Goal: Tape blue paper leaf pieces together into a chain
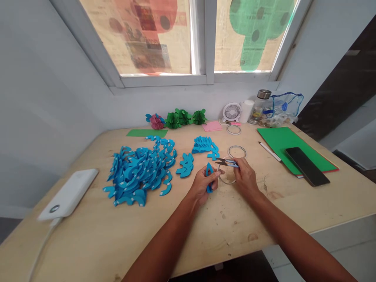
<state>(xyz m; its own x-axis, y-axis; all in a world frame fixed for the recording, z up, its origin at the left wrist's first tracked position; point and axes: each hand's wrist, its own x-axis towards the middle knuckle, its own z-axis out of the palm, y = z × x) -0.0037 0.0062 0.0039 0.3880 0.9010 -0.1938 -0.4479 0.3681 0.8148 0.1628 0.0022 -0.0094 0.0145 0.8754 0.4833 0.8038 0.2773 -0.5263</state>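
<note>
My left hand [202, 183] is closed on a folded blue paper piece [209, 170], held upright between thumb and fingers. In my right hand [246, 177] are small thread snips [230, 163] with light blue handles, their dark blades pointing left just above the left fingertips. Whether the blades touch the paper I cannot tell. Under the hands lies a thin tape roll [226, 183], partly hidden, and a second tape roll [237, 147] sits just beyond it. To the left are a big heap of curved blue paper pieces [138, 168], a smaller bunch [185, 165] and a pleated blue stack [202, 145].
A white power bank [73, 192] with a cable lies at the left. Green sheets [279, 147], a pen [269, 151] and a phone [307, 166] are at the right. Along the wall stand green paper shapes [183, 117], a fan [232, 112] and a bottle [260, 107].
</note>
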